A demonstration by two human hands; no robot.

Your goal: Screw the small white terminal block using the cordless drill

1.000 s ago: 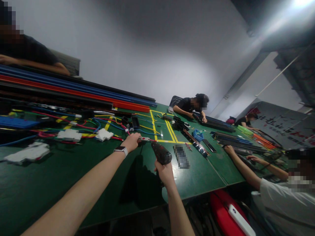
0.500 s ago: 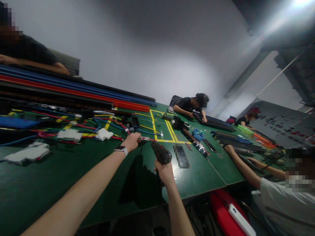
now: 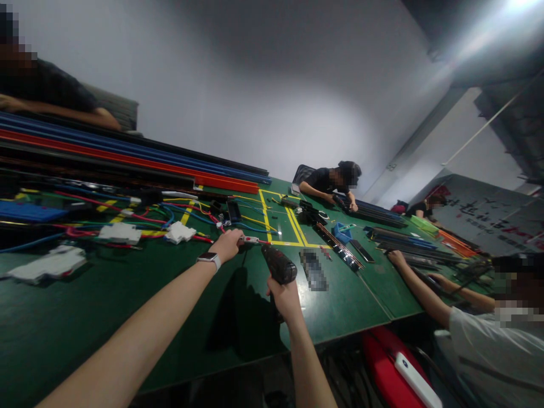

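My right hand (image 3: 285, 294) is wrapped round the grip of a black cordless drill (image 3: 279, 265), held above the green table with its front end pointing away from me and to the left. My left hand (image 3: 227, 245), with a watch on the wrist, has its fingers closed on a small white-and-grey block (image 3: 250, 240). This block looks like a circuit breaker. Red wire shows at both sides of it. The drill's front end is close to the block's right end; whether they touch I cannot tell. A blurred dark rectangular object (image 3: 314, 271) lies to the right of the drill.
White blocks (image 3: 119, 233) joined to coloured wires lie at the left. Long blue and orange profiles (image 3: 229, 181) run along the back. Yellow tape (image 3: 266, 218) marks the green table (image 3: 178, 334). A blue bin (image 3: 342, 232) stands beyond. Co-workers sit around, one person's sleeve (image 3: 471, 334) at right.
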